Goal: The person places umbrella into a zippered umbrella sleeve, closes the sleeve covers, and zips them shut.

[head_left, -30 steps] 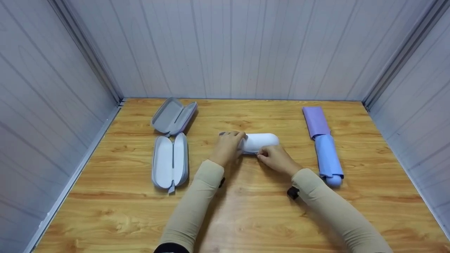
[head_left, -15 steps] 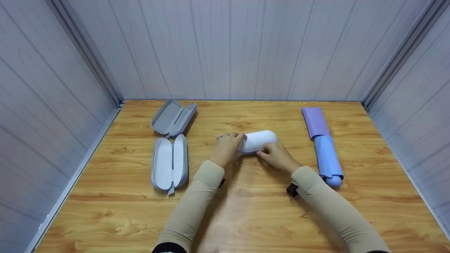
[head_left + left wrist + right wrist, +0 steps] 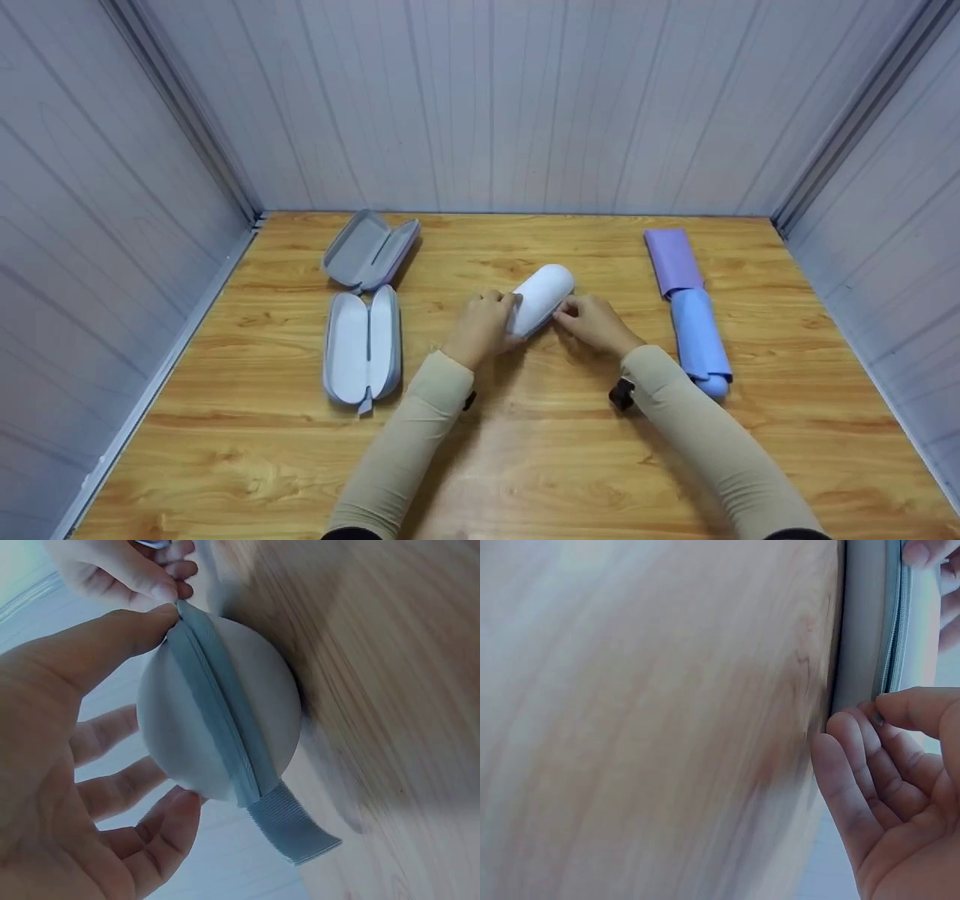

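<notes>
A white zippered glasses case lies slanted mid-table, its far end pointing away to the right. My left hand grips its near left end. In the left wrist view the thumb lies at the grey zipper band, with the fingers curled round the other side. A ribbed fabric tab sticks out from that end. My right hand is at the case's right side. Seen in the right wrist view, its thumb and forefinger pinch a small zipper pull on the zipper; the fingers mostly cover the pull.
To the left lie two unzipped glasses cases, one grey-lined behind one white-lined. On the right, a purple folded umbrella and a blue one lie end to end. Panel walls border the wooden table.
The white case has turned, its far end swinging away from me and leftward. Both hands stay on it, the right fingertips following its edge slightly upward.
</notes>
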`<state>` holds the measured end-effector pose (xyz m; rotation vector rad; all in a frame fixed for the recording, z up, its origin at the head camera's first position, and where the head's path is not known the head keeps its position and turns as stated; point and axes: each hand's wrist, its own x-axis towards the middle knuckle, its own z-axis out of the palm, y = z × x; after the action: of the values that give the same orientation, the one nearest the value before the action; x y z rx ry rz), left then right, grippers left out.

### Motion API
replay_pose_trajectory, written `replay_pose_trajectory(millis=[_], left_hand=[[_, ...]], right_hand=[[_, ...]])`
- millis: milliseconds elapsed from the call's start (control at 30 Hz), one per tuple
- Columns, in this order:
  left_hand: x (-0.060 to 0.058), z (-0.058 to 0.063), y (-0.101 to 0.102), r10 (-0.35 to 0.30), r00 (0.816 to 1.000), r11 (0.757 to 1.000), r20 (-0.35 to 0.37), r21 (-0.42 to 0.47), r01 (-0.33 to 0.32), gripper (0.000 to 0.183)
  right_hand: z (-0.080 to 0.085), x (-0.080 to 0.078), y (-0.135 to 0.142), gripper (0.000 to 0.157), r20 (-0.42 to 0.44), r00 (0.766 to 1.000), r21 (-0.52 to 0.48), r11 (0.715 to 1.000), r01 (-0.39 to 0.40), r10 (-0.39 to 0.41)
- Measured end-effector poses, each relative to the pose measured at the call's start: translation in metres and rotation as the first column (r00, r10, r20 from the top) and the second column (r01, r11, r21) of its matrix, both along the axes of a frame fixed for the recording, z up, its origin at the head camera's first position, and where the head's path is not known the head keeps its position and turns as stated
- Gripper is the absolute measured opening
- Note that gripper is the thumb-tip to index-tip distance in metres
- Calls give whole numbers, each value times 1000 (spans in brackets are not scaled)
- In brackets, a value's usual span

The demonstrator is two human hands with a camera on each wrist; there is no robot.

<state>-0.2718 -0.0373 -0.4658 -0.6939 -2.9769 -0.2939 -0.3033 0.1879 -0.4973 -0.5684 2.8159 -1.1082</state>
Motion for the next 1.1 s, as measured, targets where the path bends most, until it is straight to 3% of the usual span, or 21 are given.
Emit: replay_pose_trajectory(millis=[200, 433, 667, 933, 1100], left_hand=[[8, 2, 1, 24, 995, 996, 99, 82, -32, 71], [19, 1, 5, -3, 999, 992, 52, 122, -3, 71], [23, 3, 9, -28, 993, 988, 113, 155, 10, 72], [19, -1, 5, -68, 992, 975, 110, 218, 43, 64], [3, -2, -1, -118, 981, 949, 152, 307, 67, 47]], right_hand=[[2, -4, 0, 17, 12, 999, -4, 999, 44, -44], [4, -7, 0, 18, 22, 998, 0, 999, 52, -52], [1, -9, 2, 19, 39, 998, -27, 998, 49, -48], [0, -10, 2, 18, 51, 997, -37, 997, 62, -61], [-2, -12, 3, 15, 52, 997, -52, 996, 66, -63]])
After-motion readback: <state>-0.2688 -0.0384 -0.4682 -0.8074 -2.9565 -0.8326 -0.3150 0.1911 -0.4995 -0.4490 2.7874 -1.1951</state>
